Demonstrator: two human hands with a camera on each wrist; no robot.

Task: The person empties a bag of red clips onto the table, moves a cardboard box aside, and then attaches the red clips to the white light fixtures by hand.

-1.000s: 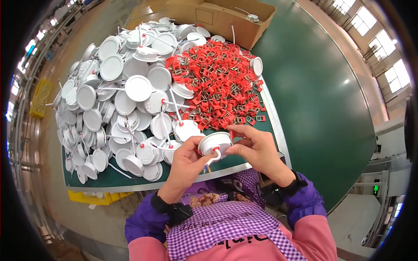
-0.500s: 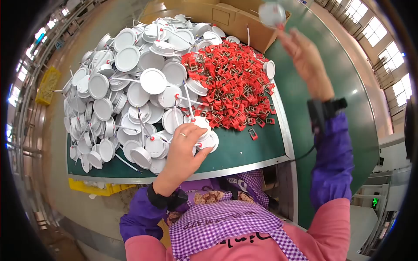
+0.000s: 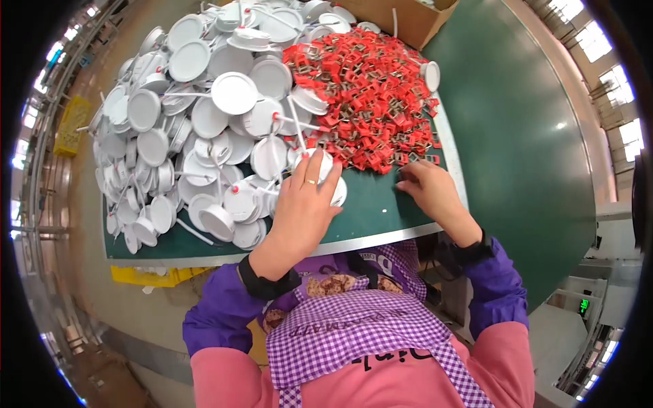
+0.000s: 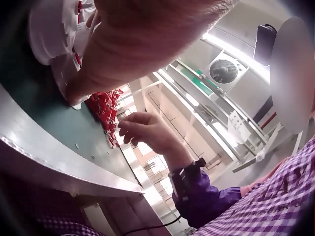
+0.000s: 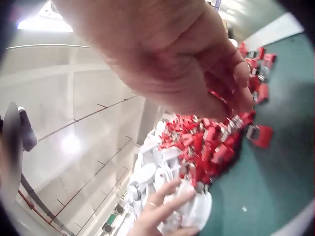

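My left hand (image 3: pixel 303 207) lies over white round lamps at the near edge of their pile, its fingers extended and spread. One white lamp (image 3: pixel 339 193) shows beside the index finger and thumb. In the right wrist view the left hand (image 5: pixel 155 214) reaches across the same lamps. My right hand (image 3: pixel 437 196) is low over the green table, fingers bent, at the near right edge of a heap of red clips (image 3: pixel 371 102) with metal parts. Its fingertips meet among clips in the right wrist view, close to a loose red clip (image 5: pixel 262 136); I cannot tell whether they pinch one.
A large heap of white lamps (image 3: pixel 235 93) with wires covers the table's left side. Behind the clips stands a cardboard box (image 3: pixel 408 20). One white lamp (image 3: pixel 430 76) sits at the clips' right edge. A metal rim (image 3: pixel 367 238) borders the green tabletop (image 3: pixel 371 204).
Both hands first worked on one lamp. Then the right hand carried a lamp toward the box while the left reached the pile. The right hand has since come back, without the lamp, to the clips.
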